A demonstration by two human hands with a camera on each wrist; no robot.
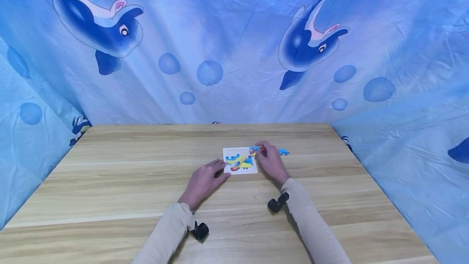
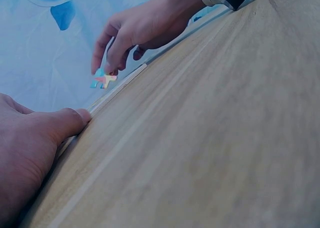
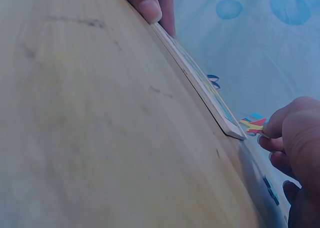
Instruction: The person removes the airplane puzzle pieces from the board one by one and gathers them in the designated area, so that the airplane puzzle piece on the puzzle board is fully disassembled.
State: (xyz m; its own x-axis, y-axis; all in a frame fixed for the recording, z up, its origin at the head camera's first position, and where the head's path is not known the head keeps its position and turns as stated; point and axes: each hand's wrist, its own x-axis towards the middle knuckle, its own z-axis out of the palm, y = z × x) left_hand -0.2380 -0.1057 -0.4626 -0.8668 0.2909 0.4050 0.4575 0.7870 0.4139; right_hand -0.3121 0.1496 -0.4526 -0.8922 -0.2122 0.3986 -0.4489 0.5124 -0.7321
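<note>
A small white-framed jigsaw puzzle board (image 1: 234,151) lies on the table, with a yellow airplane picture partly filled in and its far part bare. My left hand (image 1: 204,180) holds the board at its near left corner, fingers along the left edge and thumb at the near edge. Over the board's far right corner, my right hand (image 1: 272,162) pinches a blue, red and yellow puzzle piece (image 1: 253,150) between thumb and fingertips. In the left wrist view this piece (image 2: 102,80) hangs above the board. The right wrist view shows the piece (image 3: 256,125) just past the board's corner.
A loose blue puzzle piece (image 1: 283,152) lies on the wooden table (image 1: 146,190) to the right of my right hand. Behind the table and along its sides hangs a blue curtain (image 1: 234,44) with dolphins and bubbles.
</note>
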